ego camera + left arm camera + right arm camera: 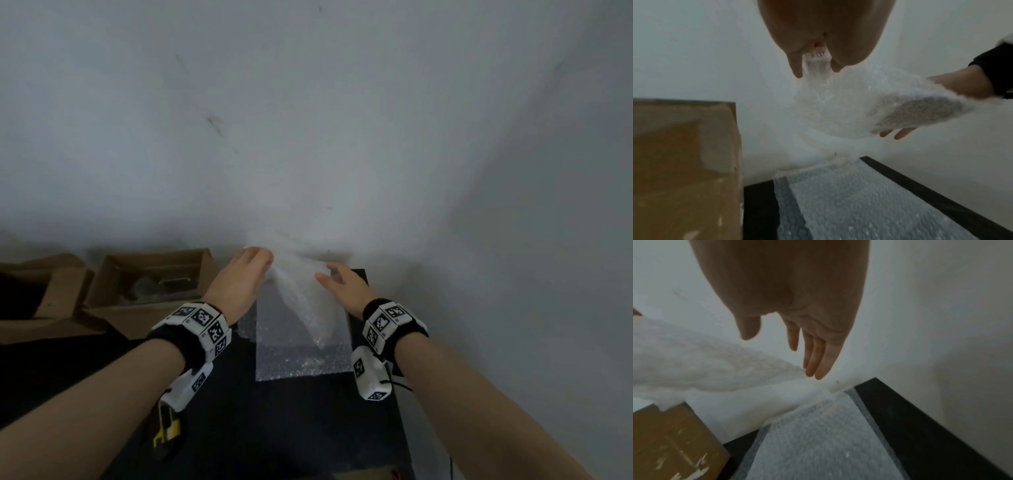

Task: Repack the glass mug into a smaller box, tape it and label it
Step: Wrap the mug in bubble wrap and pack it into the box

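My left hand (pixel 263 263) grips a bunched corner of a bubble wrap sheet (pixel 301 294) and holds it up above the black table (pixel 308 428). The left wrist view shows the wrap (pixel 849 105) pinched between thumb and fingers (pixel 797 68). My right hand (pixel 327 274) is open, its straight fingers (pixel 813 361) at the hanging sheet's right edge (pixel 715 369). A second bubble wrap sheet (pixel 301 363) lies flat on the table under both hands. I cannot make out a glass mug.
Two open cardboard boxes (pixel 150 277) (pixel 37 291) stand at the left; the nearer one holds dim, unclear contents. A yellow and black tool (pixel 168 428) lies under my left forearm. A white wall (pixel 342 137) closes off the back and the right.
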